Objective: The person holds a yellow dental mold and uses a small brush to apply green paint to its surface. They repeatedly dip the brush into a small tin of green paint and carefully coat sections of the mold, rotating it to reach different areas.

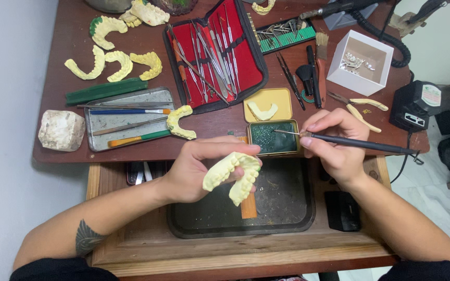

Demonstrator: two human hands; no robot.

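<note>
Dental cast [234, 177]: matt, chalky pale-yellow plaster. Wax tool [350, 141]: matt black handle, bare metal tip. Small tin [273, 137]: dark green waxy fill, slight sheen. Desk [74, 47]: smooth, dull reddish wood. Instrument case [215, 54]: red cloth lining, shiny steel tools.

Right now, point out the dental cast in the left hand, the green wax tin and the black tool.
dental cast [233, 177], head view, middle of the yellow arch.
green wax tin [266, 137], head view, wax surface.
black tool [360, 143], head view, mid-handle.

left forearm [87, 237]: dark fan-shaped tattoo | sleeves: black, pushed up near elbows | hands: bare, no rings
</note>
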